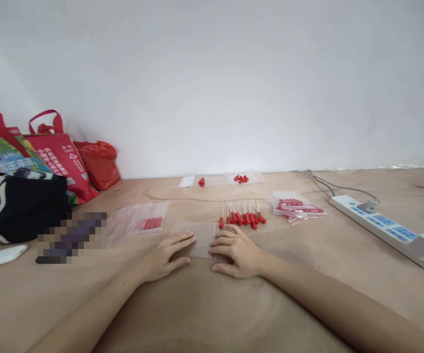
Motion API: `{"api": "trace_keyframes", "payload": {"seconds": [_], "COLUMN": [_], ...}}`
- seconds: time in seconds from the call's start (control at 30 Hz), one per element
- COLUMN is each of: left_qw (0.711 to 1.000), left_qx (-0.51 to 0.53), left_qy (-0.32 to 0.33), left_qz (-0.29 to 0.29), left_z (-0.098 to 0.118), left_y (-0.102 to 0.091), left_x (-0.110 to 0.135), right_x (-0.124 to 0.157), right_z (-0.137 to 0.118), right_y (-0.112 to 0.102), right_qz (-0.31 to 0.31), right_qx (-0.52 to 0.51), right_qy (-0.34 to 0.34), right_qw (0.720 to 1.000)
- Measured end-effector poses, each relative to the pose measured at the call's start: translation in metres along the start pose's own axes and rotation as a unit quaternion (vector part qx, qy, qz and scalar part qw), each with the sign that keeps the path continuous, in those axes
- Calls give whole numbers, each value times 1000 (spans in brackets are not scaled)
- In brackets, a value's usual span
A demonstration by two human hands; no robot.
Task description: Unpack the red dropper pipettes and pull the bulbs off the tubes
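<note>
A clear zip bag [200, 240] lies flat on the table in front of me, with nothing visible inside. My left hand [167, 256] rests at its left side, fingers stretched out and thumb apart. Over the bag's zip end on the right, my right hand [238, 252] lies with its fingers spread. Just beyond that hand is a row of thin pale sticks with red bulb-shaped tips [246, 218], the tips toward me. Further left, a clear zip bag [123, 220] holds several red pieces [153, 223]. On the right are stacked zip bags [298, 208] with red pieces inside.
Near the wall lie loose red pieces [241, 179] on clear plastic and another small red piece [202, 182]. A white power strip [384, 228] with a grey cable [338, 185] runs along the right. Red shopping bags [59, 162], black cloth [35, 206] and a blurred-out object [74, 238] occupy the left.
</note>
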State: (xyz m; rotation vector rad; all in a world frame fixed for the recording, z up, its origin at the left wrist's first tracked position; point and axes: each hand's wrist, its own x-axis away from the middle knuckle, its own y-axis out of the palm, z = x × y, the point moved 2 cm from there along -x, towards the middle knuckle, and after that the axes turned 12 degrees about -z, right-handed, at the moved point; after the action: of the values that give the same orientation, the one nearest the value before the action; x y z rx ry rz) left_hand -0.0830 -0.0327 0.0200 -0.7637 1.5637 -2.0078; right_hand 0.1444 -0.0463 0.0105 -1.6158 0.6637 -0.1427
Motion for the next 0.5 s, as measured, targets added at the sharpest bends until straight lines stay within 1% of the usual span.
{"api": "trace_keyframes", "payload": {"seconds": [0.1, 0.23, 0.33, 0.4, 0.43, 0.5], "left_qw": [999, 992, 989, 988, 987, 981], "left_qx": [7, 60, 81, 96, 111, 145], "left_qy": [1, -32, -41, -67, -90, -130], "left_qz": [42, 108, 121, 102, 78, 5], "left_z": [-1, -3, -7, -12, -14, -17], "left_y": [-2, -10, -17, -20, -20, -20], "left_x": [-3, -15, -32, -43, -48, -55], "right_x": [3, 6, 5, 6, 6, 7], "right_z": [2, 1, 1, 0, 0, -1], "right_y": [1, 1, 0, 0, -1, -1], "right_qz": [-13, -38, -46, -46, -46, -42], "right_qx": [-33, -64, -77, -76, -74, -65], "right_qy": [-5, -17, -29, -38, -41, -42], "right_qw": [999, 997, 996, 995, 995, 996]}}
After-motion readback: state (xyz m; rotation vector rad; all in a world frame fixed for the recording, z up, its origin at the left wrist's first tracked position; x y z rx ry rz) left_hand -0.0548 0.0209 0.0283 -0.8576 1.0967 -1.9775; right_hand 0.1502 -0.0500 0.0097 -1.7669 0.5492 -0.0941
